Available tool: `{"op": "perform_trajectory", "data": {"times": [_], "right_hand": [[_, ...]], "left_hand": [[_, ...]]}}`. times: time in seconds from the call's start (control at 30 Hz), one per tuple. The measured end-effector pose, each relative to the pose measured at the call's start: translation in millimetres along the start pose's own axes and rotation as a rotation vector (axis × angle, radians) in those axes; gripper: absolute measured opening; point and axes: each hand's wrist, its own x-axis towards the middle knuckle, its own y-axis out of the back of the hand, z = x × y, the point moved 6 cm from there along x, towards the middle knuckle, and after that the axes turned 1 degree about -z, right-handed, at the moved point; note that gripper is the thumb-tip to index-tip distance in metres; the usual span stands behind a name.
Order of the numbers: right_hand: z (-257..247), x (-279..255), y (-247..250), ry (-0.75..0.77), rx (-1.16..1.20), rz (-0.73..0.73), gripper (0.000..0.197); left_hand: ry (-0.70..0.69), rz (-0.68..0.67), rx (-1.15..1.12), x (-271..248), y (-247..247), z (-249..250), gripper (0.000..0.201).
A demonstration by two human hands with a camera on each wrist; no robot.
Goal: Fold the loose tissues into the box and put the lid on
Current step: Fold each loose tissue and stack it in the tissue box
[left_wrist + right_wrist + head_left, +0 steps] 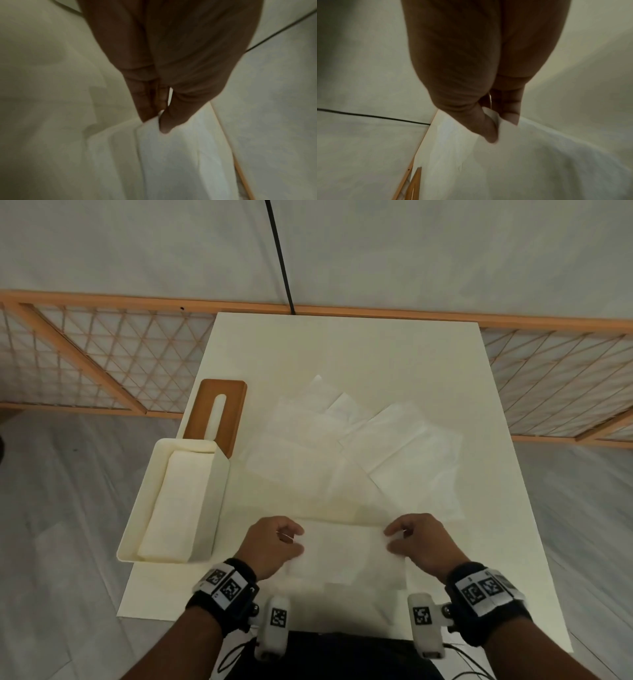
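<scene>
While the head view looks down, the left hand (270, 546) and right hand (419, 544) each pinch an end of a tissue (346, 553) between them on the worktop (342, 350); loose tissues (342, 450) lie beyond the hands, the box (178, 501) and lid (217, 412) left of them; the left wrist view shows thumb and fingers (145, 108) nipping its edge; the right wrist view shows the same pinch.

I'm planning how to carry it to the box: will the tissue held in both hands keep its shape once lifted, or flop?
Likely floppy: the tissue is thin, and it creases where the left hand and right hand pinch its ends. Probably very light, so it may drift or unfold. Unsupported, its middle would probably sag on the way to the open box.
</scene>
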Motion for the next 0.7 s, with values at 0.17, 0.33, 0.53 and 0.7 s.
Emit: {"op": "perform_trajectory", "data": {"times": [0.17,0.33,0.53,0.7], "right_hand": [[1,2,-14,0.077,-0.162,0.066,0.027],[3,9,-23,0.162,-0.221,0.120,0.026],[4,12,-23,0.175,-0.280,0.116,0.024],[-8,14,-11,0.241,-0.240,0.196,0.022]], "left_hand": [[-0.024,0.072,0.133,6,-13,-10,0.020],[-0.043,0.108,0.170,10,-17,-17,0.021],[-0.124,0.166,0.202,19,-5,-9,0.013],[-0.212,0.303,0.296,63,21,21,0.028]]}}
